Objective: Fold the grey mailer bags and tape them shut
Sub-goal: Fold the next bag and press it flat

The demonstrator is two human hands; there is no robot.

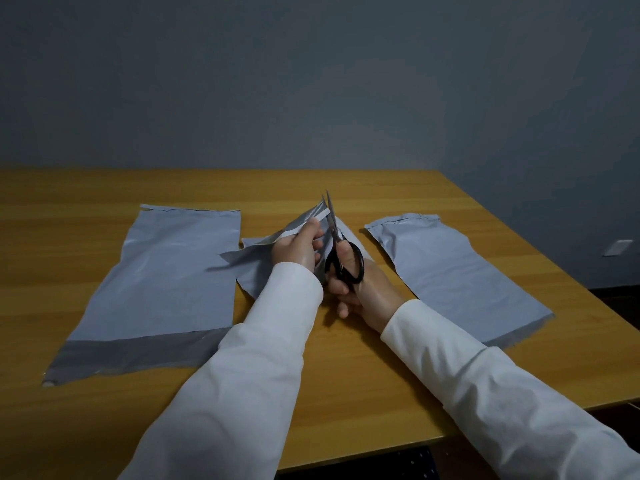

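Three grey mailer bags lie on the wooden table (346, 358). The left bag (162, 282) lies flat with its darker flap strip toward me. The right bag (453, 275) also lies flat. My left hand (299, 245) holds up the flap end of the middle bag (256, 258), pinching its white strip. My right hand (360, 289) grips black-handled scissors (341, 254), blades pointing away from me, right beside the lifted flap. Most of the middle bag is hidden behind my hands and sleeves.
The table's right edge runs diagonally near the right bag, and its front edge lies under my forearms. A grey wall stands behind the table, with a white wall socket (618, 247) low at the right.
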